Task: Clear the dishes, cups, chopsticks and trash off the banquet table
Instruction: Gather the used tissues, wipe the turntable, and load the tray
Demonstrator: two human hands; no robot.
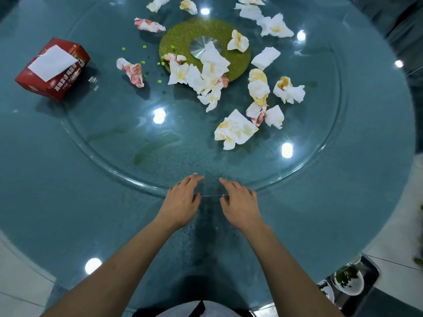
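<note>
1. The left hand (183, 197) and the right hand (240, 200) are laid side by side on the near rim of the glass turntable (114, 152), fingers straight and loosely spread over the glass, thumbs at its edge. Nothing is pinched or held by either.

2. This placement is judged to serve turning the turntable, so that the far trash can be brought within reach; no grasp on any item has been made yet.

3. The task's remaining things are seen as crumpled, stained tissues (235, 130), scattered on the turntable from its middle to the far and right parts, well apart from both hands. A cluster is heaped over the green-gold centre disc (206, 28) and its metal hub.

4. Small green food bits (159, 81) are strewn left of the disc.

5. No dishes, cups or chopsticks are seen on the table (34, 156); those are judged already cleared. A bowl with green scraps (349, 280) is seen below the table's near right edge, apparently in a bin or on a cart.

6. A red tissue box (53, 67) is set on the far left, off the turntable, one white sheet lying across its top. Chinese characters are printed in white on its side; they are too blurred to be read.
</note>
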